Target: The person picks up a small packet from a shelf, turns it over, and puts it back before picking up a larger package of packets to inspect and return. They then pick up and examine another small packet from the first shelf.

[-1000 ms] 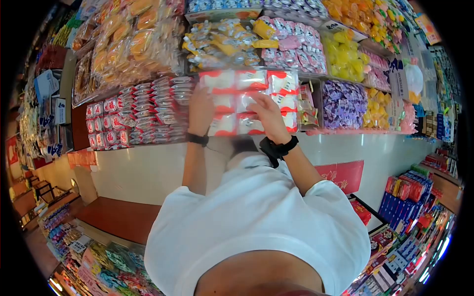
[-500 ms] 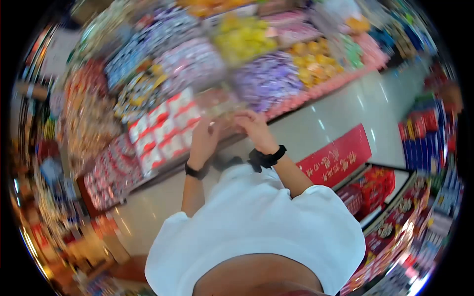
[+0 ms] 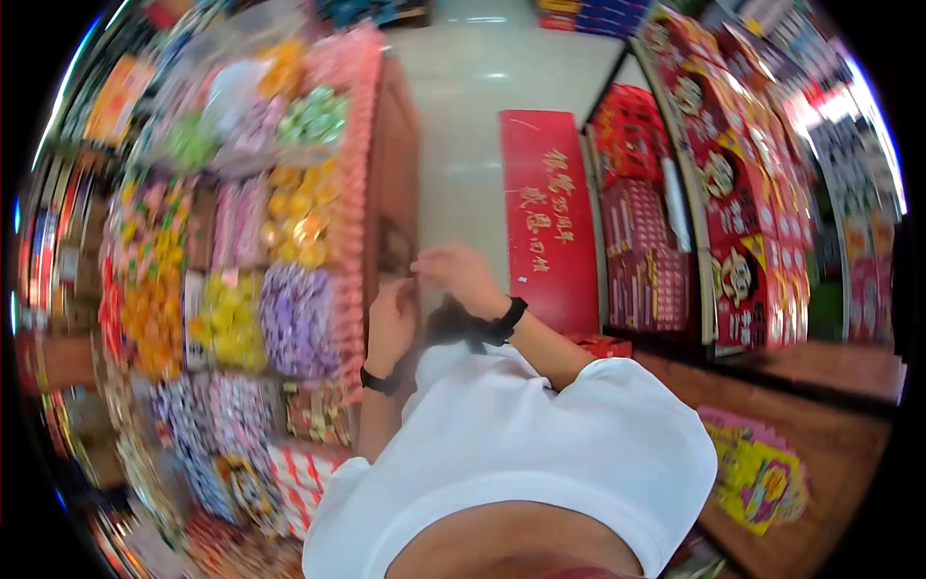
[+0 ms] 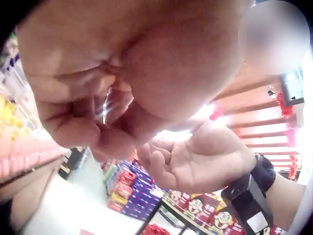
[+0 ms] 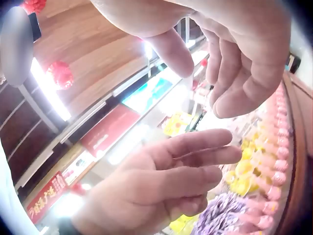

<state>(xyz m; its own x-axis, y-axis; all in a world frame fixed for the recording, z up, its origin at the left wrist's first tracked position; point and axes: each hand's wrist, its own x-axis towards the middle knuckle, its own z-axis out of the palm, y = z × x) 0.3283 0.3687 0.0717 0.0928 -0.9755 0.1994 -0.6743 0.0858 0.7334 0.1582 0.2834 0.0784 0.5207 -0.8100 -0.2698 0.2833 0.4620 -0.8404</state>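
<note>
Both hands are in front of the person's body, at the side of the candy stand. The left hand (image 3: 391,326) has loosely bent fingers; the right wrist view shows this left hand (image 5: 168,174) holding nothing. In the head view the right hand (image 3: 458,275) is slightly blurred, just right of the left hand and higher. Its fingers (image 5: 234,83) hang in a loose curl with nothing between them, thumb apart. Nearest to the hands are the stand's pink edging (image 3: 355,193) and brown side panel (image 3: 394,145). Each wrist wears a black band (image 3: 378,382).
Purple-wrapped candies (image 3: 299,318), yellow packets (image 3: 231,318) and orange ones (image 3: 304,212) fill the stand at left. Red-and-white packs (image 3: 299,482) lie nearer. Across the shiny floor (image 3: 463,106) are a red sign (image 3: 550,217) and a rack of red boxes (image 3: 757,232).
The person has turned right, so the stand swings to the left of the view. The hands have come away from the red-and-white packs and sit beside the stand's edge.
</note>
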